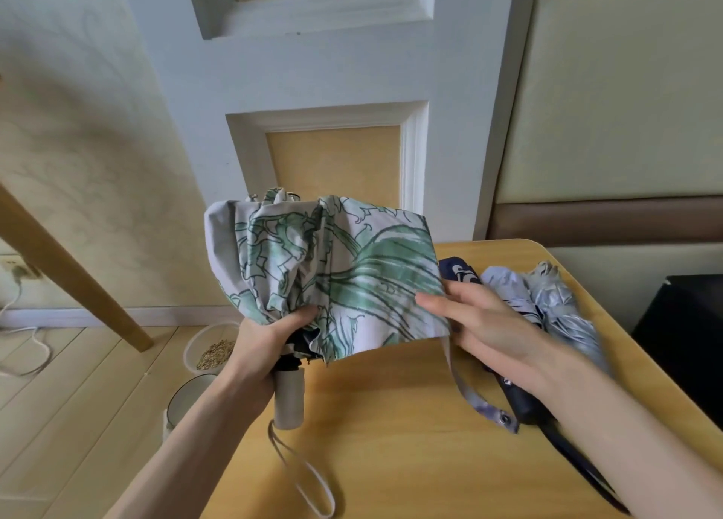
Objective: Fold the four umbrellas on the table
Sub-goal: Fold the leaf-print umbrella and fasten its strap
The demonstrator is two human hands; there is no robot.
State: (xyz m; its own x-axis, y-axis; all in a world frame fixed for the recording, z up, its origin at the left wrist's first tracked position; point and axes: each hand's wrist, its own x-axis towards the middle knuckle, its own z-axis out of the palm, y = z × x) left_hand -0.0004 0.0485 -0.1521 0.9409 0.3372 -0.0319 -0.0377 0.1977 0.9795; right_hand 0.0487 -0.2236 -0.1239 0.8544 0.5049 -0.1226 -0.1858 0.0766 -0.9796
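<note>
The left hand grips the leaf-print umbrella just above its handle, over the desk. The right hand pinches one flap. The cloth looks soft, light and slippery, so better to hold along the ribs.

Two bare arms with uncovered wrists, the left forearm entering from about 7 o'clock and the right forearm from about 4 o'clock, end in a bare left hand and bare right hand.
</note>
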